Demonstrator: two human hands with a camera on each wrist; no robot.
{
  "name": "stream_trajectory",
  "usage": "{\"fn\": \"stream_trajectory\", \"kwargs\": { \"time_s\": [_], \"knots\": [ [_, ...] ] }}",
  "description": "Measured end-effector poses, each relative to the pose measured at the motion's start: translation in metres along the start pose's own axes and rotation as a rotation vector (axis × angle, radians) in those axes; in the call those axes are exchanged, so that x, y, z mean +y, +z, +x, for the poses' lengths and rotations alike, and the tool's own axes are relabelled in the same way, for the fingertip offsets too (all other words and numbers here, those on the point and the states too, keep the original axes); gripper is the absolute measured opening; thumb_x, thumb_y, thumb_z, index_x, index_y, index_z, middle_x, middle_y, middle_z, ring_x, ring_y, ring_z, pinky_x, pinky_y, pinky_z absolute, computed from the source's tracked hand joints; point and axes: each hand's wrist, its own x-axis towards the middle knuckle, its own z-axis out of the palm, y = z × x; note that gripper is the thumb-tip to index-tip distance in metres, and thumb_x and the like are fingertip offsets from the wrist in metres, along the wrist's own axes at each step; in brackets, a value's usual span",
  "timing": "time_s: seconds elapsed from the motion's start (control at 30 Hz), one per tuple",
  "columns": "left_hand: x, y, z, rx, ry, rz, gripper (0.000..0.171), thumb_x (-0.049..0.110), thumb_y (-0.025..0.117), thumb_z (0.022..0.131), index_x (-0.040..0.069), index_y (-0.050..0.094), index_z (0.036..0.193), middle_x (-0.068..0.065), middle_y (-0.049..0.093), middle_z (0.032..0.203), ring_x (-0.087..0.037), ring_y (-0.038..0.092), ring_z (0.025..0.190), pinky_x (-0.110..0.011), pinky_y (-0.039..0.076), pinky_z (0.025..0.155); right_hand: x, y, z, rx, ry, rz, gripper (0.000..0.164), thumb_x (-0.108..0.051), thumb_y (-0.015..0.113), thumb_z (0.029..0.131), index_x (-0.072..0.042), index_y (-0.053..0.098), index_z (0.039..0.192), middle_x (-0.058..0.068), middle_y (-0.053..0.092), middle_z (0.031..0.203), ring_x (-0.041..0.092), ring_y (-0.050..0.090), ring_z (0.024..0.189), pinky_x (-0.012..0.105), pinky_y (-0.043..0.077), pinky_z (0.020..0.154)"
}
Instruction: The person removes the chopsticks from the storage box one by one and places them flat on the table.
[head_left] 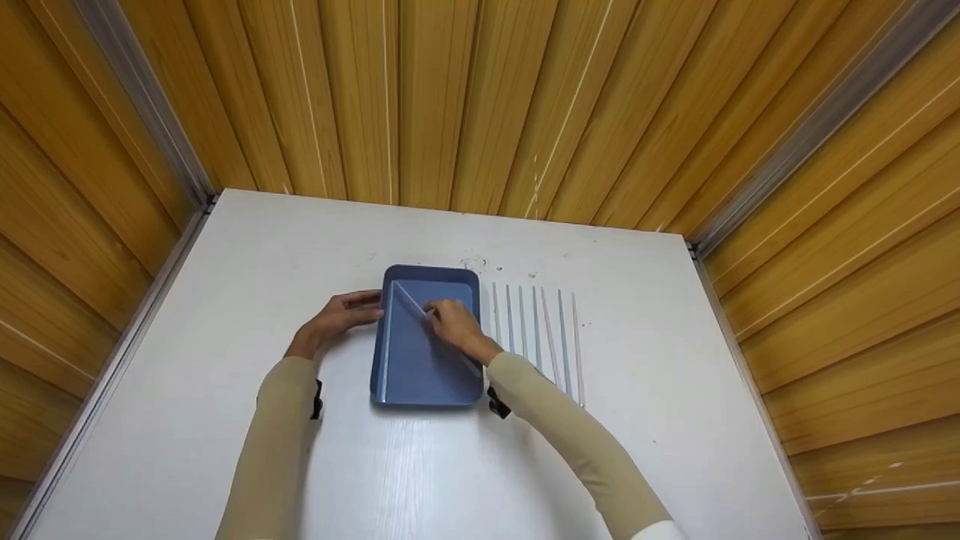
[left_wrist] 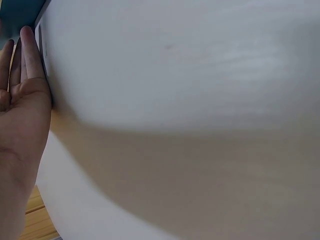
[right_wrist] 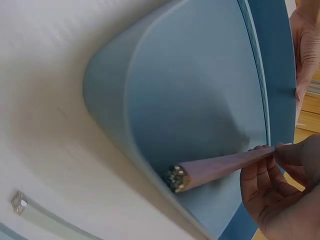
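A blue rectangular tray (head_left: 431, 386) stands on the white table. My right hand (head_left: 454, 324) is over its middle, pinching a slim pink stick (right_wrist: 220, 169) between thumb and fingertips. That stick slants across the tray, and its glittery end sits near the tray wall in the right wrist view. Along the tray's left side lies a pale blue stick (head_left: 388, 341). The left hand (head_left: 341, 319) rests against the outside of the left wall, with fairly straight fingers (left_wrist: 32, 55) in the left wrist view.
Right of the tray, several slim sticks in pale blue, pale green and pink lie side by side, among them a pink one (head_left: 576, 337) at the far right. Wood-patterned walls (head_left: 435, 105) enclose the table's back and sides. Small dark specks mark the tabletop behind the tray.
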Motion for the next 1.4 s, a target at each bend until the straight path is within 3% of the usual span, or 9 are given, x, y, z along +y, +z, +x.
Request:
{"fn": "stream_trajectory", "kwargs": {
  "time_s": [0.33,0.7,0.9,1.4],
  "knots": [
    [0.002,0.003,-0.001,0.007,-0.010,0.017,0.065,0.020,0.074,0.095,0.007,0.047,0.153,-0.016,0.045,0.160,-0.033,0.040,0.150,-0.045,0.034,0.123,0.014,-0.020,-0.010,0.032,-0.014,0.047,0.021,-0.004,0.064,0.098,0.004,0.073,0.115,0.018,0.077,0.099,0.027,0.073,0.088,0.039,0.060,0.076],
    [-0.001,0.002,0.004,-0.031,0.011,0.028,0.065,0.018,0.072,0.096,0.004,0.044,0.153,-0.019,0.044,0.160,-0.034,0.043,0.148,-0.029,0.047,0.111,0.037,-0.043,-0.023,0.092,-0.043,0.069,0.022,-0.003,0.065,0.098,0.007,0.072,0.116,0.021,0.076,0.096,0.031,0.072,0.085,0.043,0.060,0.076],
    [-0.004,0.000,0.004,-0.024,0.024,0.028,0.064,0.018,0.073,0.096,0.004,0.046,0.152,-0.019,0.046,0.158,-0.033,0.045,0.146,-0.029,0.048,0.111,0.053,-0.052,-0.029,0.123,-0.057,0.076,0.021,-0.001,0.066,0.097,0.008,0.072,0.114,0.022,0.075,0.096,0.033,0.073,0.082,0.046,0.060,0.073],
    [-0.004,0.001,0.002,-0.038,0.056,0.017,0.062,0.014,0.071,0.097,0.002,0.046,0.152,-0.020,0.046,0.158,-0.034,0.044,0.146,-0.022,0.049,0.105,0.097,-0.088,-0.058,0.204,0.055,0.074,0.021,0.000,0.066,0.096,0.011,0.071,0.113,0.027,0.073,0.094,0.039,0.072,0.082,0.051,0.060,0.074]
  ]
}}
